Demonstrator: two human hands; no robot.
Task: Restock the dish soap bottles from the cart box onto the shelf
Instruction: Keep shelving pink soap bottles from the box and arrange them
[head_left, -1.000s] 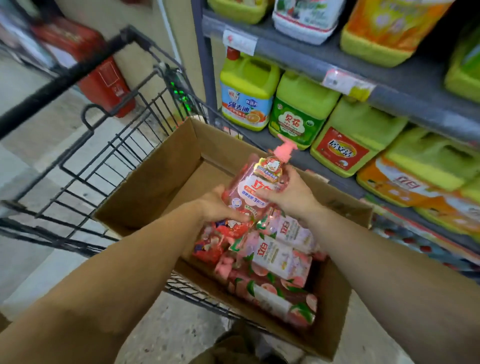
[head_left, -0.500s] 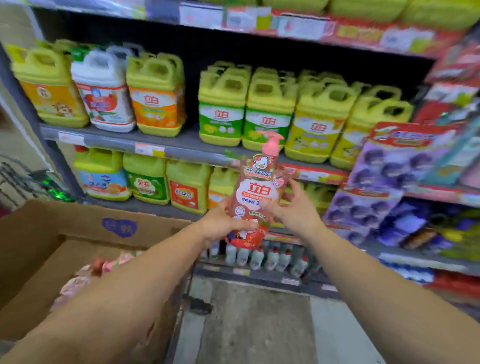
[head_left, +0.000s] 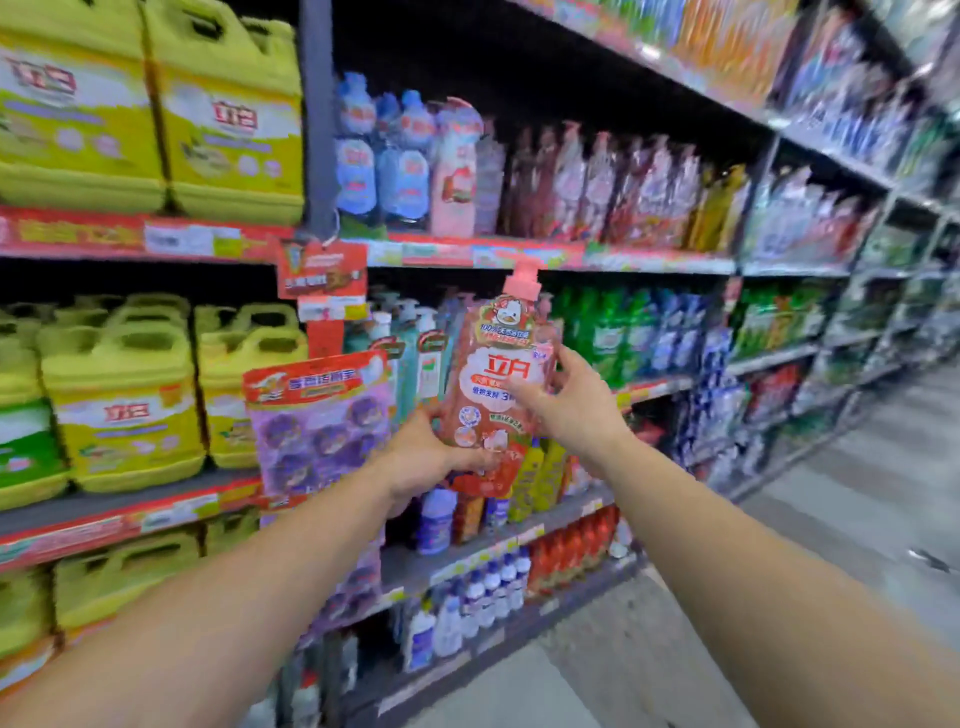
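Box gone from view; pink pump bottle (head_left: 498, 384) now before shelf (head_left: 519, 257), left hand (head_left: 426, 457) cupping base, right hand (head_left: 566, 400) fingers pinching side. Placement next.

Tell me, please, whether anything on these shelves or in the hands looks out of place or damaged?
Nothing stands out. The pink pump bottle is upright and intact between the left hand and right hand; the shelved bottles stand in rows, though blur hides fine detail.

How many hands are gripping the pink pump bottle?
2: the left hand holds the pink pump bottle at its base, the right hand grips its right side. None appear hidden.
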